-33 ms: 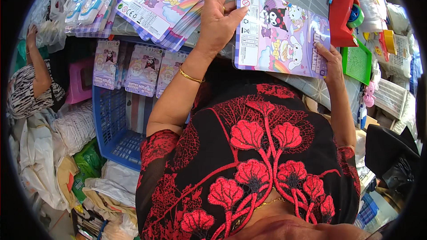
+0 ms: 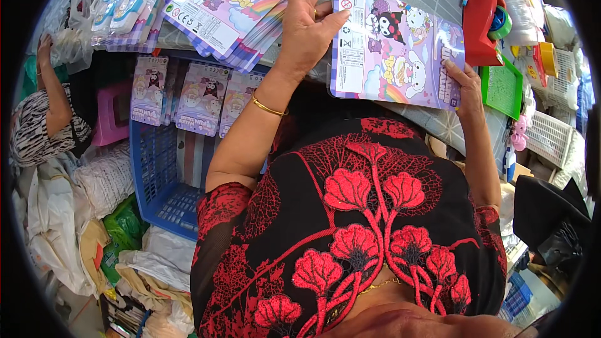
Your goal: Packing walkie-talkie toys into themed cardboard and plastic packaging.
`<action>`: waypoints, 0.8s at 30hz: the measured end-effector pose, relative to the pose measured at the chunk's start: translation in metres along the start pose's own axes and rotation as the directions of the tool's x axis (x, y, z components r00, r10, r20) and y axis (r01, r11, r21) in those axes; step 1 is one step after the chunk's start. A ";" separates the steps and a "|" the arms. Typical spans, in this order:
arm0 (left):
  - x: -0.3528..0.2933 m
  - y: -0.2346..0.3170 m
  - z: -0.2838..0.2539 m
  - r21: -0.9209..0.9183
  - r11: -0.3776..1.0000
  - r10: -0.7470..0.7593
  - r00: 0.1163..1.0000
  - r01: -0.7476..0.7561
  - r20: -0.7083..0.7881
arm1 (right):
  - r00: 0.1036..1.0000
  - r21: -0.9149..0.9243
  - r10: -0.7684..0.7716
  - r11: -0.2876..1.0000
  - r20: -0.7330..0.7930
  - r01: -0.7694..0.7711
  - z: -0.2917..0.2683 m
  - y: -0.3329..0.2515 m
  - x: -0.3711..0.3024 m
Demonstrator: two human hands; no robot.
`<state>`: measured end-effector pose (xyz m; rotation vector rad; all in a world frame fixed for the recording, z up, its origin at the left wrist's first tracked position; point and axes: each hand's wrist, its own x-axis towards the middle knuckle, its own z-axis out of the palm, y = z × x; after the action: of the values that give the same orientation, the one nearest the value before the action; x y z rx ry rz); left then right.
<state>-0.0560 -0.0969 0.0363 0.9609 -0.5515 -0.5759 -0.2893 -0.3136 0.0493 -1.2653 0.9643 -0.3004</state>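
A purple printed backing card (image 2: 391,50) with cartoon figures is raised at a slant over the near side of the table. My right hand (image 2: 464,87) grips its right end, thumb on the printed face and the other fingers mostly hidden behind. At the card's left edge is my left hand (image 2: 307,34), its fingers spread and its thumb tip against the edge. Just left of that hand lies a fanned pile of similar cards (image 2: 228,9). Whether the raised card is one sheet or several, I cannot tell.
Packaged blue-and-white toys (image 2: 125,0) lie at the far left. Carded packs (image 2: 203,97) line the blue basket (image 2: 163,206) below the table edge. A red tape dispenser (image 2: 483,28) and green tray (image 2: 503,87) stand right. Another person's arm (image 2: 55,97) shows at left.
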 end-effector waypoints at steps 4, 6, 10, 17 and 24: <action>0.002 0.002 -0.003 -0.005 0.998 -0.055 0.998 0.055 0.037 | 1.000 0.006 0.012 1.000 0.014 -0.012 -0.003 0.002 0.004; 0.004 0.001 -0.007 -0.010 0.999 -0.050 0.997 0.051 0.056 | 1.000 0.013 0.021 1.000 0.013 -0.021 -0.001 0.002 0.004; 0.002 0.004 0.004 -0.018 0.998 -0.057 0.998 0.057 -0.027 | 0.999 0.022 -0.001 1.000 0.035 0.001 0.000 0.001 0.002; 0.007 -0.024 -0.013 0.034 0.998 0.053 0.997 -0.051 -0.064 | 1.000 0.074 -0.009 0.997 -0.030 0.011 0.003 -0.001 0.009; 0.002 -0.017 0.007 0.012 0.998 -0.065 0.994 0.066 -0.088 | 0.998 0.007 -0.061 0.998 -0.015 0.061 0.003 0.011 0.020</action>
<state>-0.0631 -0.1101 0.0253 1.0162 -0.4471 -0.5862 -0.2786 -0.3215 0.0306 -1.2889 0.9376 -0.3611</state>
